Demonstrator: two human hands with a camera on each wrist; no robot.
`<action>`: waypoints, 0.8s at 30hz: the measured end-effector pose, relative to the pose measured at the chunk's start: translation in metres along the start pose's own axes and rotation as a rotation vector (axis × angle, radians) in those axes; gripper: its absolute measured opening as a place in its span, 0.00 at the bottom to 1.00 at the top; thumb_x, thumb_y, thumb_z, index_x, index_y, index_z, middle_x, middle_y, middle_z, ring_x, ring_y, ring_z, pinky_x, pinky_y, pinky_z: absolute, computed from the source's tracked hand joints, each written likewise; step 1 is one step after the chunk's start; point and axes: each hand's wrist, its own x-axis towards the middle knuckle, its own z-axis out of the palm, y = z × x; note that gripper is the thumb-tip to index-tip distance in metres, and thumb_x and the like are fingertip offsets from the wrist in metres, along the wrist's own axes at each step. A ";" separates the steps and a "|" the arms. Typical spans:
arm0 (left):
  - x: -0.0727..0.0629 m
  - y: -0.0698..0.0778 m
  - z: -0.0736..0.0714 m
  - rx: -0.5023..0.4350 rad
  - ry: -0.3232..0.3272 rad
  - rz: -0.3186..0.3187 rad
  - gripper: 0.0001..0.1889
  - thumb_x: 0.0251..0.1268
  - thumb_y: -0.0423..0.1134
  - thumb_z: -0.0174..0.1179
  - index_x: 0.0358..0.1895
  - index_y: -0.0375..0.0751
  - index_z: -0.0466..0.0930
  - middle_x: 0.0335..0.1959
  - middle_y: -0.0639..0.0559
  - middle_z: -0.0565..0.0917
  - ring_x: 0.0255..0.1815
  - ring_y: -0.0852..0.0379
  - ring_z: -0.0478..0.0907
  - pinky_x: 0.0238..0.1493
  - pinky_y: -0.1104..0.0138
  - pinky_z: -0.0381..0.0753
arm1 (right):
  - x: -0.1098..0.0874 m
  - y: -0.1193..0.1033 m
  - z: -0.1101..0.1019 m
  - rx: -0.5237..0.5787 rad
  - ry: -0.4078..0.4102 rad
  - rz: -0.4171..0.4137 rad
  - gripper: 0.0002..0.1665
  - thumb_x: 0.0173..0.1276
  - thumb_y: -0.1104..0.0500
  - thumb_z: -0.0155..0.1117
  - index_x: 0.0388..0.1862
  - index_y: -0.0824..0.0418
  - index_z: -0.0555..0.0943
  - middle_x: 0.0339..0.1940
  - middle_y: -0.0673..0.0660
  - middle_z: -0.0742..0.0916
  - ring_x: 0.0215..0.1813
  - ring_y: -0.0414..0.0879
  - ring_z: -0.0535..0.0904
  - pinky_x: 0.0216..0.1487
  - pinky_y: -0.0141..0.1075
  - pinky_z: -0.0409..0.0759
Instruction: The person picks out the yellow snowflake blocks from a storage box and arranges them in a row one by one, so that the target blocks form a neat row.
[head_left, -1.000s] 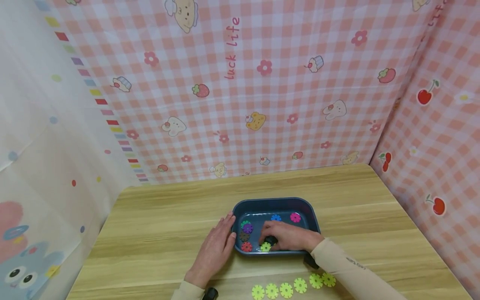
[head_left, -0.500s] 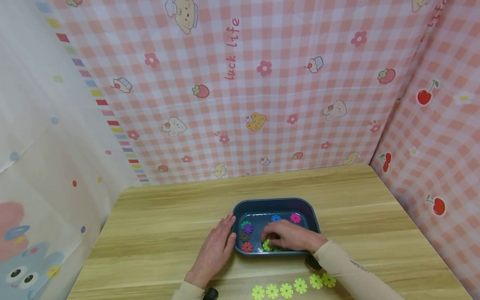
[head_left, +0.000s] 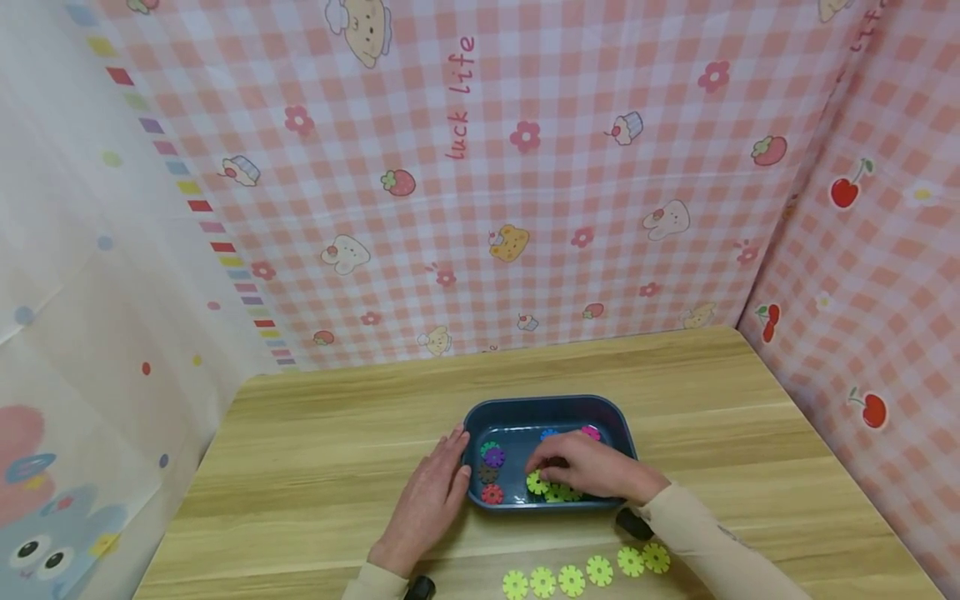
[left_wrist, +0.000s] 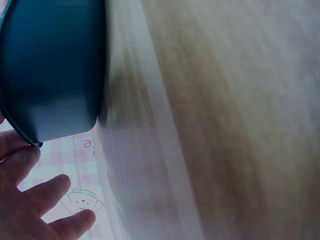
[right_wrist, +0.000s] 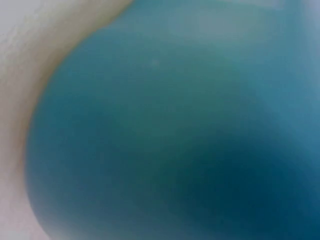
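Note:
A dark blue tray (head_left: 551, 401) stands on the table and holds several plastic snowflake discs. My left hand (head_left: 429, 492) rests at its left end, fingers straight along the rim; the left wrist view shows the fingers (left_wrist: 50, 195) spread beside the tray wall (left_wrist: 55, 65). Inside the tray, my right hand (head_left: 588, 462) pinches a yellow-green snowflake disc (head_left: 537, 482) with thumb and fingertips. More yellow-green discs (head_left: 558, 493) lie under that hand. At the tray's left are a purple disc (head_left: 493, 457), a brown disc (head_left: 488, 474) and a red disc (head_left: 492, 494).
Several yellow-green discs (head_left: 572, 581) lie in a row on the wooden table (head_left: 337, 467) in front of the tray. A blue disc (head_left: 549, 435) and a pink disc (head_left: 591, 432) sit at the tray's back. Patterned cloth (head_left: 480, 208) hangs behind the table.
My right hand has shifted slightly up and right with the yellow-green disc, uncovering more yellow-green discs. The black thing at its fingers earlier no longer shows clearly. The left hand has stayed put.

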 end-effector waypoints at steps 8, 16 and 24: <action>0.000 0.000 -0.001 0.005 0.009 0.009 0.26 0.83 0.43 0.50 0.78 0.39 0.67 0.80 0.47 0.66 0.78 0.40 0.65 0.72 0.38 0.67 | -0.009 -0.005 -0.005 0.005 0.073 -0.023 0.10 0.77 0.61 0.64 0.52 0.56 0.89 0.44 0.42 0.87 0.40 0.32 0.81 0.41 0.31 0.83; 0.000 0.001 -0.001 0.008 0.005 0.002 0.26 0.83 0.43 0.50 0.78 0.40 0.67 0.80 0.47 0.65 0.78 0.40 0.64 0.72 0.38 0.66 | -0.022 -0.012 -0.011 -0.017 0.148 -0.029 0.10 0.76 0.61 0.66 0.52 0.55 0.88 0.45 0.43 0.88 0.42 0.33 0.81 0.41 0.31 0.83; 0.000 0.000 0.000 0.005 0.002 0.003 0.26 0.83 0.43 0.50 0.78 0.39 0.67 0.80 0.47 0.66 0.78 0.40 0.65 0.72 0.38 0.67 | -0.036 -0.016 -0.015 0.002 0.209 -0.004 0.10 0.74 0.62 0.68 0.51 0.55 0.89 0.45 0.42 0.88 0.43 0.36 0.79 0.43 0.32 0.83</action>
